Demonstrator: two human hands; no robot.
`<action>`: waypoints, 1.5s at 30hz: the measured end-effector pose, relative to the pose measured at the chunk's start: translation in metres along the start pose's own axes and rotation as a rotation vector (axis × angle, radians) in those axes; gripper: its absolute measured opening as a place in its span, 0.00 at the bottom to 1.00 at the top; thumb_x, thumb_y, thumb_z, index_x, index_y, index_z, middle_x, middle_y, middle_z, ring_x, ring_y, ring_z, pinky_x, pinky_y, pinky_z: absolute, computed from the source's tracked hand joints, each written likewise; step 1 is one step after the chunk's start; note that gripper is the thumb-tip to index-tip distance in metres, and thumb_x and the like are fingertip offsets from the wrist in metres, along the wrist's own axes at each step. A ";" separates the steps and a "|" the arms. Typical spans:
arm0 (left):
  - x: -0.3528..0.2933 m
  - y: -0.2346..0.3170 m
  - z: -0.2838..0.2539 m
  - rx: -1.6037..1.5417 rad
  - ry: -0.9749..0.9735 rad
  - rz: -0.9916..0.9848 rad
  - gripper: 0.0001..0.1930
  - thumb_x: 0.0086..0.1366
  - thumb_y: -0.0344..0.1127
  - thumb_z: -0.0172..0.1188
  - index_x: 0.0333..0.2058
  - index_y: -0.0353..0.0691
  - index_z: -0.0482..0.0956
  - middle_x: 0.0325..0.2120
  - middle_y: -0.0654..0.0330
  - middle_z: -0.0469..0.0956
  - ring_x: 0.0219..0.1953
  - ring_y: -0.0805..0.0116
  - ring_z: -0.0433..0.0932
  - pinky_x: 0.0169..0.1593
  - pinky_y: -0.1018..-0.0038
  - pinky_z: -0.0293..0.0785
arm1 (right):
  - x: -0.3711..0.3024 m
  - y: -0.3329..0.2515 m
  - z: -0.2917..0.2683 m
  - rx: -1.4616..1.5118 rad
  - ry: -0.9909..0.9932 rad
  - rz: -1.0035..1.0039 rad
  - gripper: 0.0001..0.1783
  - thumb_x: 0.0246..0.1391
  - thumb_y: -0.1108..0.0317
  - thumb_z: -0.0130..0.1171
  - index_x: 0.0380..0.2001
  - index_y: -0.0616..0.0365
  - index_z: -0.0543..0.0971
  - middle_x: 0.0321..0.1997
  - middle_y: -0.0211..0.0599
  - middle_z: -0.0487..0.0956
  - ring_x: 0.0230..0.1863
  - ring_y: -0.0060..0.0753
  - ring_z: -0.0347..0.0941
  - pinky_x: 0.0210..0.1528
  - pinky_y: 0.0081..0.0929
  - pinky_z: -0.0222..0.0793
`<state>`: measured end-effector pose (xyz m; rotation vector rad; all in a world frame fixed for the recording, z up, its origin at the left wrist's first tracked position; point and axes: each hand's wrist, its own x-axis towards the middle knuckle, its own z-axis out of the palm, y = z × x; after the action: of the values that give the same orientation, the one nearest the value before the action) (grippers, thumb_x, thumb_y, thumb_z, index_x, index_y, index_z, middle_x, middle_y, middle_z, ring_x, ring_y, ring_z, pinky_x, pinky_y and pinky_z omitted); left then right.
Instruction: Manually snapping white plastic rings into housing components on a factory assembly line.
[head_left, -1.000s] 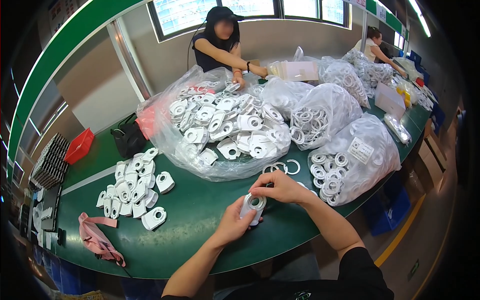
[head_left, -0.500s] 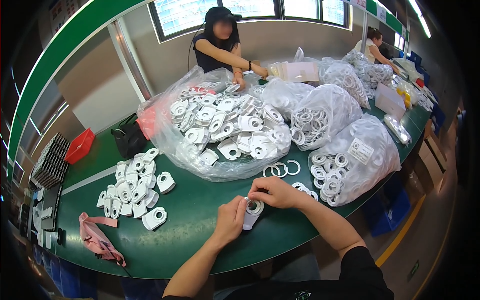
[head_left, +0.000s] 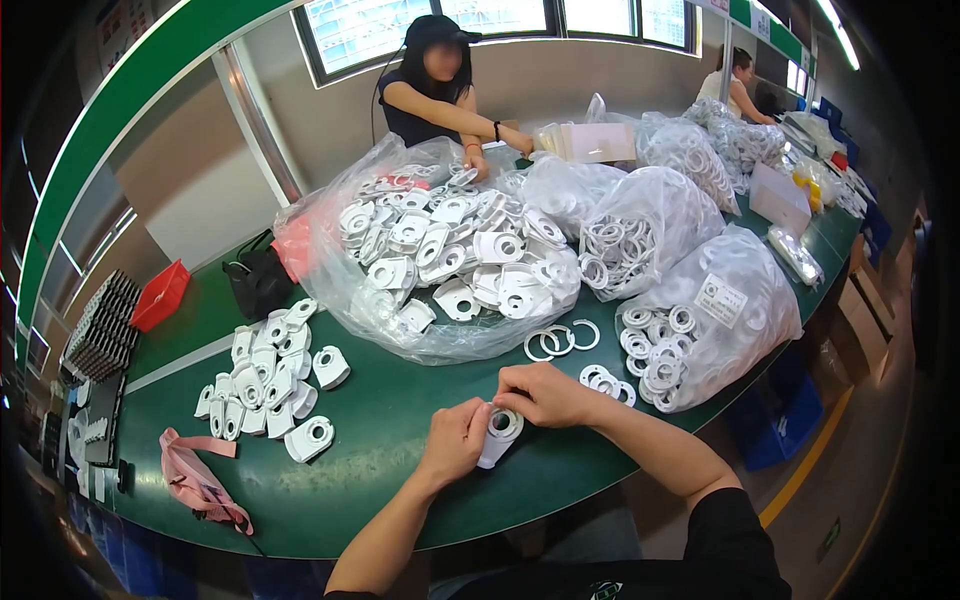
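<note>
Above the near part of the table, both hands hold one white plastic part [head_left: 490,453] with a round hole and a rounded body. My left hand [head_left: 455,438] is closed on its left side, thumb at the upper edge. The bent fingers of my right hand [head_left: 545,394] pinch the top of the round opening; whether a separate ring is under them I cannot make out. Thin white rings [head_left: 560,341] and a few thicker rings [head_left: 606,383] lie just beyond my right hand. A pile of similar white parts [head_left: 262,372] rests to the left, with one part [head_left: 309,438] nearest to me.
A large open clear bag [head_left: 440,345] of white parts fills the table's middle. Bags of rings [head_left: 735,330] stand at the right. A pink strap [head_left: 195,480], black bag [head_left: 258,280] and red bin [head_left: 160,295] lie left. Across the table, a co-worker [head_left: 430,100] reaches beside a box.
Both hands have shifted slightly, and the held white part has tilted, its lower end swinging a little to the left. The co-worker across the table has moved slightly.
</note>
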<state>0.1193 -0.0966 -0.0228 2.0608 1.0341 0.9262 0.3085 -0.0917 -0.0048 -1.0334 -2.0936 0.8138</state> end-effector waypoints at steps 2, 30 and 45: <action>0.001 -0.003 0.002 -0.115 0.012 -0.085 0.14 0.66 0.36 0.45 0.27 0.33 0.72 0.18 0.50 0.72 0.20 0.60 0.72 0.26 0.67 0.65 | 0.003 0.011 0.005 0.133 0.056 0.045 0.10 0.55 0.66 0.53 0.30 0.63 0.75 0.25 0.36 0.76 0.25 0.29 0.70 0.29 0.26 0.65; 0.002 -0.008 -0.001 -0.006 0.068 -0.131 0.17 0.67 0.40 0.45 0.25 0.32 0.73 0.15 0.61 0.70 0.21 0.77 0.64 0.24 0.74 0.61 | 0.004 0.009 0.019 0.276 0.096 0.096 0.10 0.55 0.67 0.54 0.31 0.66 0.77 0.25 0.33 0.78 0.28 0.19 0.71 0.31 0.19 0.66; -0.002 0.021 0.015 -0.008 0.022 -0.117 0.23 0.58 0.38 0.59 0.46 0.34 0.61 0.29 0.43 0.77 0.32 0.42 0.77 0.34 0.61 0.72 | 0.005 -0.001 0.016 0.660 0.365 0.369 0.11 0.51 0.67 0.62 0.31 0.61 0.72 0.27 0.29 0.77 0.28 0.13 0.70 0.28 0.12 0.65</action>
<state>0.1390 -0.1118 -0.0156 1.9649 1.1472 0.8934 0.2927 -0.0916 -0.0122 -1.0911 -1.2074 1.2724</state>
